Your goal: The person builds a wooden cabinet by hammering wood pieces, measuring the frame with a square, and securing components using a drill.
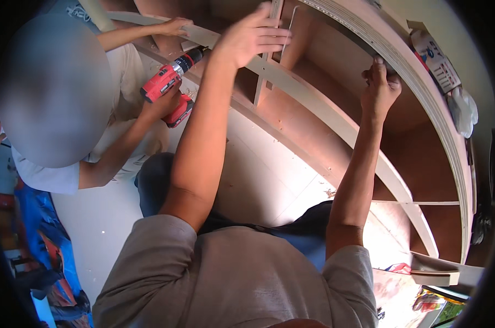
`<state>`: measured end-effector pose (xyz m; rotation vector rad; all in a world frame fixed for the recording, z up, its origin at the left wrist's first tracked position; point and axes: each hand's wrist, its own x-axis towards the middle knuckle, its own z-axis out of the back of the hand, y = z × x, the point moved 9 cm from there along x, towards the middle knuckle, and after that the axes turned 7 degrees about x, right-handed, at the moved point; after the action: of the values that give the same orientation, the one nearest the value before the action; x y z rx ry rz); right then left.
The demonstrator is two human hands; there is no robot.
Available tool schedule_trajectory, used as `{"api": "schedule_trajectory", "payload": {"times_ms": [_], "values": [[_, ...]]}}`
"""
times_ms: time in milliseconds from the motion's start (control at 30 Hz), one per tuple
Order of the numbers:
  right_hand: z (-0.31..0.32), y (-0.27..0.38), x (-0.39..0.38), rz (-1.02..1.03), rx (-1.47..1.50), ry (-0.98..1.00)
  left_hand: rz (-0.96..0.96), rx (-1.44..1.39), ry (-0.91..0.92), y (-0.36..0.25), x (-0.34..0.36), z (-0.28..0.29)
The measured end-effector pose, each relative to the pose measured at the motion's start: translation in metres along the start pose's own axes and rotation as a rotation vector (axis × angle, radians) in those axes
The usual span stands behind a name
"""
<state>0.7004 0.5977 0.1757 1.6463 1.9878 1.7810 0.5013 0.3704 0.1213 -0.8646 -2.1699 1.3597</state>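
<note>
In front of me stands a wooden cabinet frame (313,101) with open compartments. My left hand (253,38) is raised by an upright of the frame, its fingers stretched out and slightly blurred, holding nothing. A thin pale rod-like edge (292,27) shows just beyond those fingertips. My right hand (381,87) is closed at the underside of the countertop edge, with its thumb and fingers pinching a long dark strip (358,41) that runs along that edge. On the left, a co-worker grips a red cordless drill (162,85), its chuck pointing at the frame.
The co-worker's other hand (173,27) rests on the frame's rail. A printed box (436,60) and a clear plastic bag (463,112) sit on the countertop at right. A small wooden drawer-like piece (436,277) lies low right. Blue sheeting (67,259) lies at lower left.
</note>
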Motion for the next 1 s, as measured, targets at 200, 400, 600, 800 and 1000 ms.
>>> {"api": "schedule_trajectory", "payload": {"times_ms": [200,400,600,800,1000], "values": [[0.002,0.026,-0.024,0.095,-0.138,-0.019,-0.283,0.070,-0.922,0.065,-0.017,0.147],[-0.054,0.115,-0.068,0.389,-0.830,0.454,0.316,-0.405,-1.294,0.229,-0.023,0.128],[-0.045,0.194,-0.077,0.602,-0.744,0.248,0.255,-0.647,-0.940,0.306,0.027,0.212],[-0.068,0.208,-0.100,0.745,-0.587,0.431,-0.236,-0.412,-0.738,0.269,0.062,0.205],[-0.143,0.187,-0.064,0.503,-0.524,1.163,0.186,-0.165,-0.983,0.282,-0.008,0.142]]}}
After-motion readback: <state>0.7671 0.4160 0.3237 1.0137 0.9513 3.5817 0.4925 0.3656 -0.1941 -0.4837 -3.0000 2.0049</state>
